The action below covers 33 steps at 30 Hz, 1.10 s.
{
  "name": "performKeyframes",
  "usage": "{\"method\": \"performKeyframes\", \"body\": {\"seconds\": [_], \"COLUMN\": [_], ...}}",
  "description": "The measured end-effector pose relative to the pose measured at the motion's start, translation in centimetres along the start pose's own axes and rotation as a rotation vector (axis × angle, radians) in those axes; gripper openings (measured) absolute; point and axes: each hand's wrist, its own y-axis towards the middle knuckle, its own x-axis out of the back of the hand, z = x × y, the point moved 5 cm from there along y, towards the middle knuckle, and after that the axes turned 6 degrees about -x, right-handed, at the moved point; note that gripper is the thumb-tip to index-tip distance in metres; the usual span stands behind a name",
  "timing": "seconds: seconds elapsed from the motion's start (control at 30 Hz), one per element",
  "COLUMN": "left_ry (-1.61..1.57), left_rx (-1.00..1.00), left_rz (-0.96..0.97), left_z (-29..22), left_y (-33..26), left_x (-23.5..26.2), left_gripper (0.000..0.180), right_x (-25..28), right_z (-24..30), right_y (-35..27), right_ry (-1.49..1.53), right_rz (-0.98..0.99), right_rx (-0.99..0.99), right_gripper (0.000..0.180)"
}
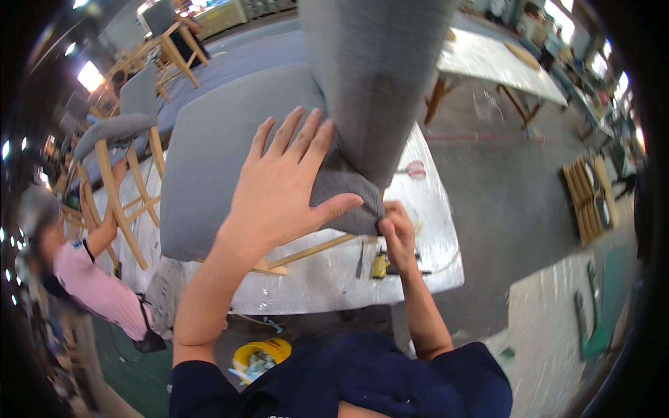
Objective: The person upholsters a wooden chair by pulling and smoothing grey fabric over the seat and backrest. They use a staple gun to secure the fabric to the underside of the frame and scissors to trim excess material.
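Observation:
A grey upholstered chair [205, 139] stands on a plastic-covered work table [313, 296], its backrest [376, 76] rising at the right. My left hand [275, 184] lies flat on the seat with fingers spread and thumb toward the near right corner. There, below the backrest, the fingers of my right hand [397, 237] are closed on the edge of the grey fabric [352, 198], which is drawn into folds. Light wooden legs [313, 249] show partly under the seat. Just left of my right wrist lies a yellow tool [380, 265] on the table.
Red-handled scissors [416, 170] lie beyond my right hand. At the left, a person in a pink shirt [104, 279] handles another grey chair [115, 132]. A yellow bucket [268, 352] stands below the table edge. A second table [488, 63] is at the far right, near stacked wooden pieces [589, 198].

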Motion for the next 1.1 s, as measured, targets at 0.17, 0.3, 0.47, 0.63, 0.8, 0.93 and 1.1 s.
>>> {"method": "performKeyframes", "body": {"seconds": [0.17, 0.3, 0.47, 0.63, 0.8, 0.93, 1.1], "left_ry": [0.075, -0.061, -0.221, -0.12, -0.09, -0.131, -0.176], "left_rx": [0.098, -0.022, -0.477, -0.524, -0.527, -0.523, -0.518], "left_rz": [-0.167, -0.364, -0.274, -0.122, -0.126, -0.144, -0.128], "left_z": [-2.3, -3.1, -3.9, -5.0, -5.2, -5.3, -5.2], "left_y": [-0.7, -1.3, -3.5, -2.5, -2.5, -2.6, -2.6], "left_x": [-2.8, -2.2, -0.6, -1.1, -1.3, -1.0, -0.7], "left_gripper": [0.097, 0.074, 0.032, 0.035, 0.037, 0.037, 0.038], "right_x": [-5.4, -5.4, -5.2, -4.7, -4.7, -5.0, -4.5], "right_z": [1.3, 0.9, 3.0, 5.1, 7.0, 8.6, 8.2], "right_y": [-2.1, -1.4, -1.4, -0.4, -1.1, -0.9, -0.8], "right_ry": [0.68, 0.652, 0.457, -0.023, -0.283, -0.416, -0.293], "right_rz": [-0.252, -0.397, -0.487, -0.458, -0.472, -0.439, -0.281], "right_rx": [-0.092, -0.214, -0.117, 0.044, 0.081, 0.048, -0.002], "right_gripper": [0.041, 0.036, 0.018, 0.02, 0.023, 0.032, 0.035]}}
